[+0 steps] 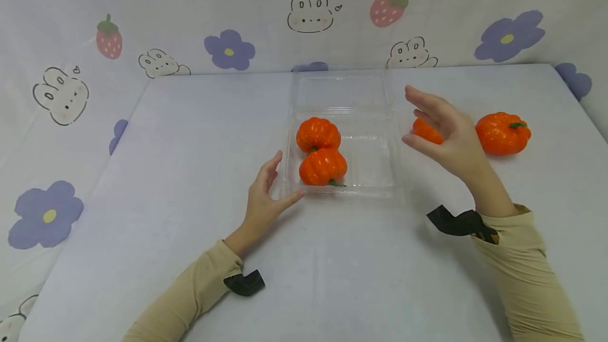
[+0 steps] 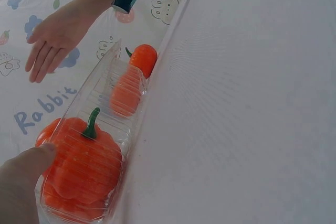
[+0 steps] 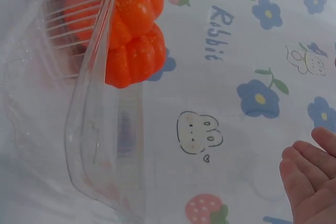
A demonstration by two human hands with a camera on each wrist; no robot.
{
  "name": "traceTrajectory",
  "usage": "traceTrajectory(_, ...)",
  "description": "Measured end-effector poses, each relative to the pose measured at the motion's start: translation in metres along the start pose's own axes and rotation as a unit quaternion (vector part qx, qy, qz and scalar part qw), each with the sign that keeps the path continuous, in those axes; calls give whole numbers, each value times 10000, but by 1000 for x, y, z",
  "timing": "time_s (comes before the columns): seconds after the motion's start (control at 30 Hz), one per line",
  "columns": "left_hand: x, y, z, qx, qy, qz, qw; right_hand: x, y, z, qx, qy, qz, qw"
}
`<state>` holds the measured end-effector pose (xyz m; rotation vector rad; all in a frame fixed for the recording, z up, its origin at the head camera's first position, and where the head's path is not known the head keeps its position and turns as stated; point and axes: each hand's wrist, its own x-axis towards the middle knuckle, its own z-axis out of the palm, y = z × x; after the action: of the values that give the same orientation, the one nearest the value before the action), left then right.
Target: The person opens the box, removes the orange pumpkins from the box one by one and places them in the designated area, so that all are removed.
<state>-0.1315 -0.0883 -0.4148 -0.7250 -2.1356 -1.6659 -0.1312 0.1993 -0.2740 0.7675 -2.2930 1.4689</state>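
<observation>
A clear plastic clamshell box (image 1: 370, 162) lies with its lid folded back, and two small orange pumpkins (image 1: 323, 167) sit one behind the other in its left half. At the box's left front corner my left hand (image 1: 266, 199) spreads thumb and fingers around the edge; in the left wrist view its thumb (image 2: 31, 163) is beside the near pumpkin (image 2: 86, 161). To the right of the box my right hand (image 1: 448, 136) is raised with parted fingers and nothing in its grasp. It partly hides one orange pumpkin (image 1: 426, 130) on the table.
Another orange pumpkin (image 1: 502, 133) with a green stem stands at the right on the white table (image 1: 190, 136). The transparent lid (image 1: 342, 91) extends toward the back edge. Behind hangs a white cloth (image 1: 256, 9) printed with rabbits, flowers and strawberries.
</observation>
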Motion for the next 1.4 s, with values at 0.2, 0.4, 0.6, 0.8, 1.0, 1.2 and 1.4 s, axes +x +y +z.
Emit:
traceTrajectory(0.2, 1, -1, -1, -44, 3, 22, 10000, 3, -5, 13, 24, -127, -286, 9995)
traceTrajectory(0.4, 1, -1, -1, -124, 12, 55, 9999, 4, -7, 30, 406, -553, -404, 9968)
traceTrajectory(0.6, 1, -1, 0, -32, 48, 50, 10000, 3, 1, 50, 501, -787, -706, 9931)
traceTrajectory(0.8, -1, 0, 0, 161, 59, 198, 9997, -1, 7, 64, 298, -1099, -779, 9904)
traceTrajectory(1.0, 1, 1, -2, 258, 109, 207, 9994, 1, 13, 65, 351, -1129, -765, 9900)
traceTrajectory(1.2, 1, 1, -3, 189, 100, 203, 9996, 3, 16, 71, 521, -1330, -659, 9875)
traceTrajectory(1.4, 1, 0, -1, 244, 78, 212, 9994, 3, 16, 79, 267, -1516, -505, 9868)
